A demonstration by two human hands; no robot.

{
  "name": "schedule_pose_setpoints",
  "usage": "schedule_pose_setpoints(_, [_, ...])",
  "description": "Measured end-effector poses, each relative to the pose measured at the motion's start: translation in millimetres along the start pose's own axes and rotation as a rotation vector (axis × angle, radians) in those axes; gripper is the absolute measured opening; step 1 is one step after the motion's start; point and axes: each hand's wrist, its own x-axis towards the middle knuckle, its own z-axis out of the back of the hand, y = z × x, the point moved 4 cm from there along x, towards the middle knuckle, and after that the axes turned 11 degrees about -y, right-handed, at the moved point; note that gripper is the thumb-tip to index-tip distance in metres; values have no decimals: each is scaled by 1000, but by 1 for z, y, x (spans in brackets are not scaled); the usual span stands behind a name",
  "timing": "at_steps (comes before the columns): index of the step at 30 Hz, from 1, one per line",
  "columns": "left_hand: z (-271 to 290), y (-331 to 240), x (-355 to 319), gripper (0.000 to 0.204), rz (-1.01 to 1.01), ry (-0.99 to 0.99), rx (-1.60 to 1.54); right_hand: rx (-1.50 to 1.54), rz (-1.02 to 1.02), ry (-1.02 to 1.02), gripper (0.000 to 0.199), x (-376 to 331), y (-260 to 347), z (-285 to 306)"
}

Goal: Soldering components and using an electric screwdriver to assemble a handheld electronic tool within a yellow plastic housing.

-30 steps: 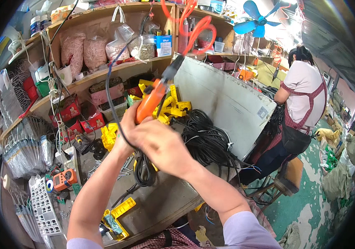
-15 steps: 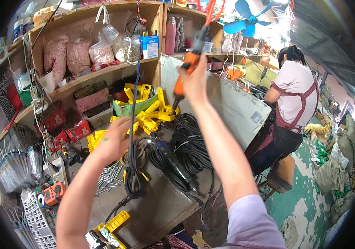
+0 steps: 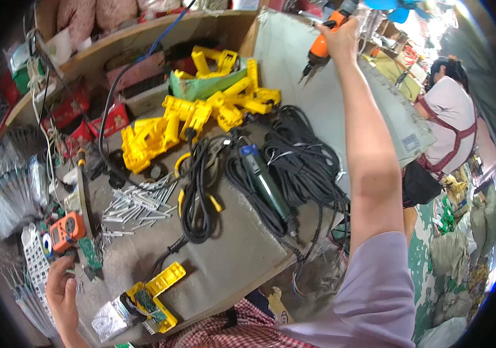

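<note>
Right hand (image 3: 345, 42): fingers wrapped around an orange power driver (image 3: 319, 49); a slackened grip could drop it onto the black cables (image 3: 303, 159) nearer the body. Left hand (image 3: 62, 296): fingers loosely bent, apparently empty; a careless sweep could catch the green circuit board (image 3: 90, 253) just beyond them, or push the yellow housing (image 3: 167, 280), to their right, off the bench (image 3: 233, 255).
</note>
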Motion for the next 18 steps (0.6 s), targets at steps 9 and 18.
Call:
schedule_pose_setpoints(9, [11, 27, -48, 36, 144, -37, 26, -572, 182, 96, 71, -21, -5, 1])
schedule_pose_setpoints(18, [0, 32, -67, 26, 47, -21, 81, -12, 272, 974, 41, -246, 115, 109])
